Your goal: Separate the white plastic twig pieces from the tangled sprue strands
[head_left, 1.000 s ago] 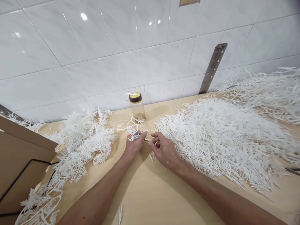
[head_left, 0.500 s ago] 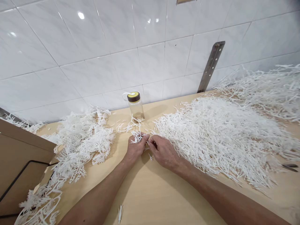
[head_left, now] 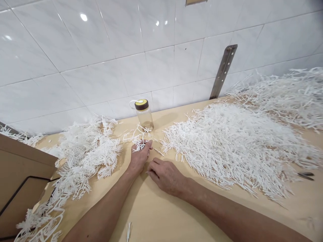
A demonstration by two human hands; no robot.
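Note:
My left hand (head_left: 139,156) is closed round a white branched plastic sprig (head_left: 141,137), whose twigs stick up past the thumb. Just right of it and nearer to me, my right hand (head_left: 165,174) hovers at or over the tabletop with its fingers curled together. Whatever lies between those fingertips, if anything, is hidden. A thin loose white piece (head_left: 158,152) lies on the table between the hands and the big heap of small white sprigs (head_left: 234,144) on the right.
A bottle with a yellow and black lid (head_left: 144,116) stands behind my hands. Left is a heap of branched white sprigs (head_left: 88,151) by a cardboard box (head_left: 22,181). More white branches (head_left: 285,94) lie far right, a dark metal tool (head_left: 306,175) near the right edge.
My right hand has come away from the left hand and moved down toward me. My left hand keeps hold of the sprig. The view has shifted slightly.

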